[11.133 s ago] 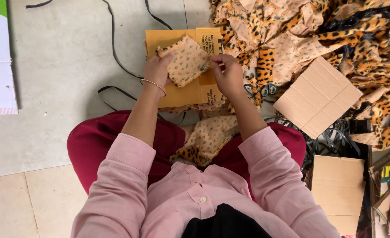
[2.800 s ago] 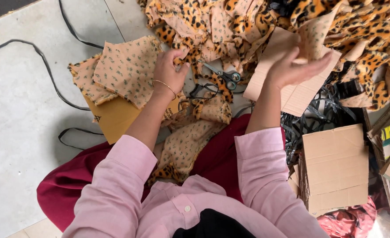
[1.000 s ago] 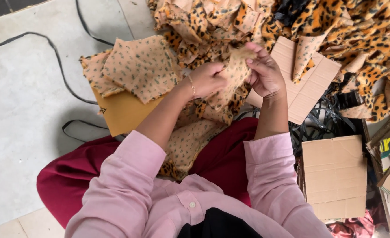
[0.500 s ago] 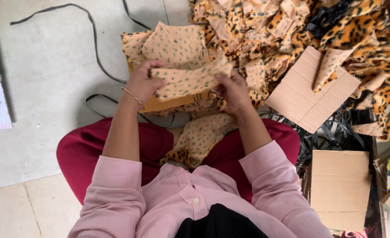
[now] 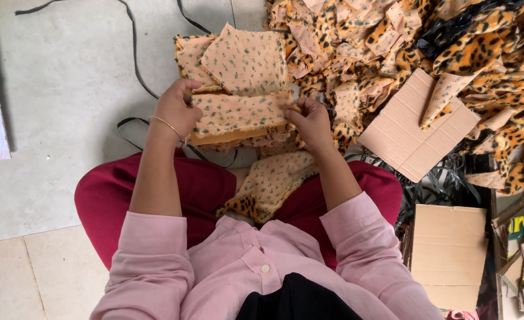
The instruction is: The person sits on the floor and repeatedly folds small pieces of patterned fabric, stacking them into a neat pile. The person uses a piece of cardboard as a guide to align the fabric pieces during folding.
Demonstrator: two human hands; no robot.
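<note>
I see the left hand (image 5: 176, 109) pinching the left end of a spotted fabric strip (image 5: 238, 114), fingers curled shut on its edge. The right hand (image 5: 310, 121) grips the strip's right end the same way, thumb on top. The strip lies stretched between them, long axis running left to right, above the lap. Just behind it sits a stack (image 5: 238, 59) of similar cut pieces, on what looks like yellow card, though I can't be sure. A leopard-print heap (image 5: 428, 41) spreads over the floor at right, partly over a cardboard sheet (image 5: 407, 133).
</note>
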